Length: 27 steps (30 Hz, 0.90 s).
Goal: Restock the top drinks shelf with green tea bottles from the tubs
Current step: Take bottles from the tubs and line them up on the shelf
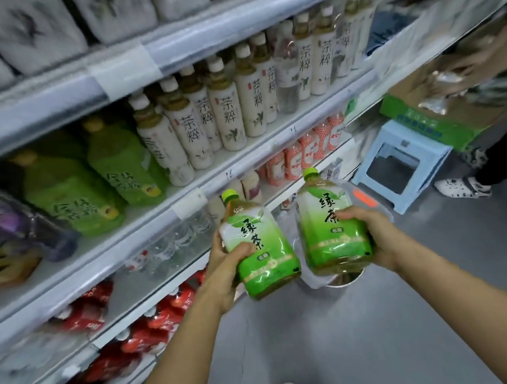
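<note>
Beside stocked shelves, each outstretched hand, left hand and right hand, grips one tilted green tea bottle.

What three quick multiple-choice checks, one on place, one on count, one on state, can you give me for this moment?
1. Where is the blue stool?
A. on the floor right of the shelving
B. on a shelf
C. in one hand

2. How many green tea bottles are held?
A. one
B. two
C. three

3. The held bottles' caps are:
A. off
B. missing
C. on

Answers: 1 A, it stands on the grey floor. 2 B, the left hand holds one green tea bottle, the right hand another. 3 C, both green caps sit in place.
</note>
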Each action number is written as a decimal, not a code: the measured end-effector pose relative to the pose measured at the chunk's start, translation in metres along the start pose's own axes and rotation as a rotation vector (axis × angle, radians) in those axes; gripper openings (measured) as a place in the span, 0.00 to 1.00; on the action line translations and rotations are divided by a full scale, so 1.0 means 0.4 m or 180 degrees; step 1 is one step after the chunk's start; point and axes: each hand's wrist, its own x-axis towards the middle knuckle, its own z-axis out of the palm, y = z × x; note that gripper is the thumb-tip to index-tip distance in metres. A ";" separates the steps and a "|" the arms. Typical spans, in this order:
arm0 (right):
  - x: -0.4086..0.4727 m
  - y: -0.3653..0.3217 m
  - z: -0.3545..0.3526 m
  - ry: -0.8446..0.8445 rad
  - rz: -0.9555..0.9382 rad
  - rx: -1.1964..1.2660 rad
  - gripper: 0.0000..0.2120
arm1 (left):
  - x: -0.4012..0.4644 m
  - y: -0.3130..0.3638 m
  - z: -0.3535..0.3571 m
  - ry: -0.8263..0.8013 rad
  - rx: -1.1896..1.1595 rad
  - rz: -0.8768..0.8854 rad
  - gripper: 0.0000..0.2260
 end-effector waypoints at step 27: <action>-0.844 0.192 0.482 -0.1302 -0.1340 -0.0279 0.33 | -0.992 0.205 -0.442 0.0667 -0.0037 0.1645 0.15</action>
